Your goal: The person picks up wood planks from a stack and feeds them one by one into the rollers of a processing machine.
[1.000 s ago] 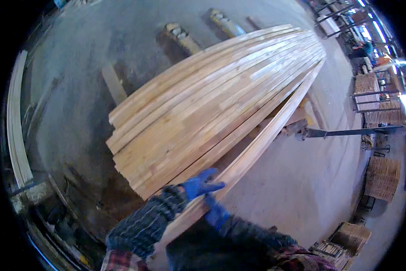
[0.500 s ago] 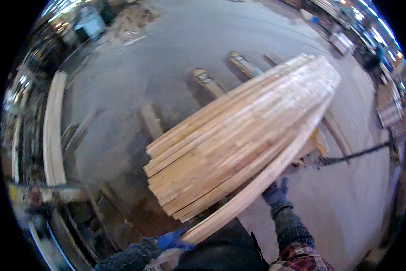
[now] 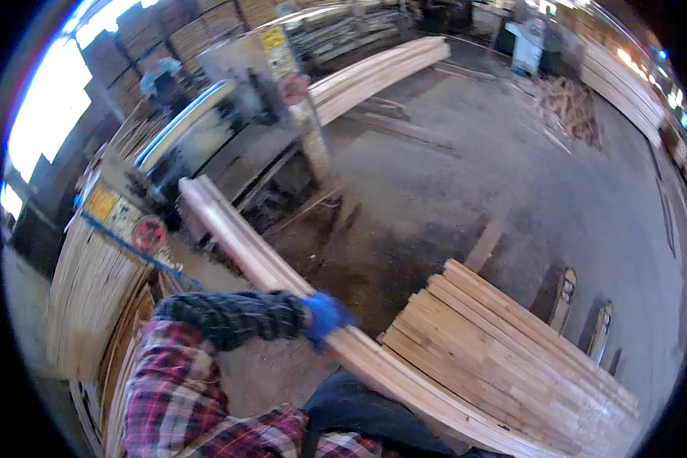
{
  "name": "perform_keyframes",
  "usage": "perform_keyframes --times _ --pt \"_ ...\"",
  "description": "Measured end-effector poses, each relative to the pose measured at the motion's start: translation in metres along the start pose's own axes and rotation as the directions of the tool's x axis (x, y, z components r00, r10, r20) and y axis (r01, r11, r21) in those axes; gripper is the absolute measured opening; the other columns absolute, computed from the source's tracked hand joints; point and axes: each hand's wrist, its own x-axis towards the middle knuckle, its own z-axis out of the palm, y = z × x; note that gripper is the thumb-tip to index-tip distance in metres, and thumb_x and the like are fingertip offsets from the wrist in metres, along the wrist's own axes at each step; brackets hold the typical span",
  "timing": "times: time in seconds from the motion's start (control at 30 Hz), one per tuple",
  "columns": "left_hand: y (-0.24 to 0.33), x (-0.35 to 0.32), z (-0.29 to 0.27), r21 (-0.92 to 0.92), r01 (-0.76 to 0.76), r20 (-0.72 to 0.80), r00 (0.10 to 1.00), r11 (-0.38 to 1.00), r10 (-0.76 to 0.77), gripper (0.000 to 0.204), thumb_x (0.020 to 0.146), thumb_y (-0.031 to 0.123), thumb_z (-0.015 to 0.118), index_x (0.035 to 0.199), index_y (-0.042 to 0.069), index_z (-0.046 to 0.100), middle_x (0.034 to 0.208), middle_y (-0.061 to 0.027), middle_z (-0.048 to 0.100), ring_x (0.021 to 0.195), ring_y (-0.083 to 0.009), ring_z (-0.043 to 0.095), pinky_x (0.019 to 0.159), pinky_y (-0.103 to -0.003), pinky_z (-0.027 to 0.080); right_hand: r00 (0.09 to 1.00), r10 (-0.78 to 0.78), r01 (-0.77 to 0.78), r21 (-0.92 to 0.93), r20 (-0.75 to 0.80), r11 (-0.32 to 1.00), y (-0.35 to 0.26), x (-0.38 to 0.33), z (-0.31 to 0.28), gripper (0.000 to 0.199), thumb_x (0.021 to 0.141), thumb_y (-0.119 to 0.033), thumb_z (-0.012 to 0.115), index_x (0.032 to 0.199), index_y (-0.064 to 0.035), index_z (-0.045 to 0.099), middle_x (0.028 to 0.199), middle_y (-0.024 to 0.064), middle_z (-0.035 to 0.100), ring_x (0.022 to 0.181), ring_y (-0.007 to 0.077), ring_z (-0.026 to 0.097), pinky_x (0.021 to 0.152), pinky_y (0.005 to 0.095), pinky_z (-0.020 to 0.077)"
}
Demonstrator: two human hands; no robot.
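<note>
My left hand, in a blue glove, is closed over a long, pale wooden board with lengthwise grooves. The board slants from the machine at the upper left, past my body, to the lower right. To its right lies a broad stack of wooden boards, with uneven near ends. The held board's lower right part runs along the stack's near side; whether they touch I cannot tell. My right hand is out of sight.
Yellow-labelled machine posts stand at the left, near bundled thin strips. Another person is behind the machine. More long boards lie beyond it. Fork tips stick out past the stack; a scrap pile sits far right.
My view has turned left, bringing the machine into sight. The board's far left end now points toward the machine, with my left hand farther along it. My right hand has left the view.
</note>
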Motion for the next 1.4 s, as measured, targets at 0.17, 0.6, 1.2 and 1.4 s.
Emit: perform_keyframes --times 0.17,0.6,1.2,1.4 --pt "0.053 0.072 0.011 -0.032 -0.232 -0.37 0.906 0.972 0.204 0.11 0.055 0.053 0.082 0.145 0.004 0.042 0.128 -0.0218 0.059 0.112 -0.0399 0.06 0.097 -0.046 0.049 0.992 -0.129 0.129 -0.069 0.008 0.989 0.018 -0.054 0.063 0.077 0.089 -0.067 0.046 0.143 -0.0118 0.046 0.148 0.0123 0.045 0.134 0.0323 0.041 0.113 0.0508 0.0318" --pt "-0.271 -0.03 0.016 0.161 -0.048 -0.673 0.726 0.986 0.145 0.083 0.056 0.039 0.081 0.129 0.008 0.056 0.119 -0.0158 0.062 0.11 -0.0349 0.058 0.106 -0.044 0.041 0.918 -0.334 0.251 0.337 0.215 0.907 0.138 -0.195 0.163 0.078 0.087 -0.068 0.045 0.144 -0.0151 0.046 0.15 0.013 0.044 0.138 0.0325 0.038 0.114 0.0545 0.0294" --pt "-0.078 0.108 -0.026 0.025 -0.145 -0.421 0.896 0.989 0.142 0.102 0.065 0.053 0.078 0.147 0.007 0.039 0.134 -0.0188 0.055 0.121 -0.0352 0.055 0.102 -0.045 0.042 0.747 0.551 -0.326 -0.518 0.37 0.79 0.288 -0.299 0.208 0.06 0.099 -0.05 0.046 0.135 -0.0021 0.052 0.13 0.0216 0.06 0.116 0.0354 0.06 0.1 0.0502 0.0478" --pt "-0.162 0.087 0.012 0.056 -0.158 -0.467 0.868 0.986 0.166 0.102 0.065 0.055 0.079 0.148 0.01 0.038 0.141 -0.0175 0.051 0.124 -0.0343 0.054 0.104 -0.044 0.042 0.185 0.201 0.97 -0.147 0.962 -0.191 0.208 -0.328 0.246 0.074 0.076 -0.043 0.078 0.137 -0.0097 0.054 0.135 0.0184 0.057 0.125 0.0335 0.054 0.109 0.0462 0.0385"
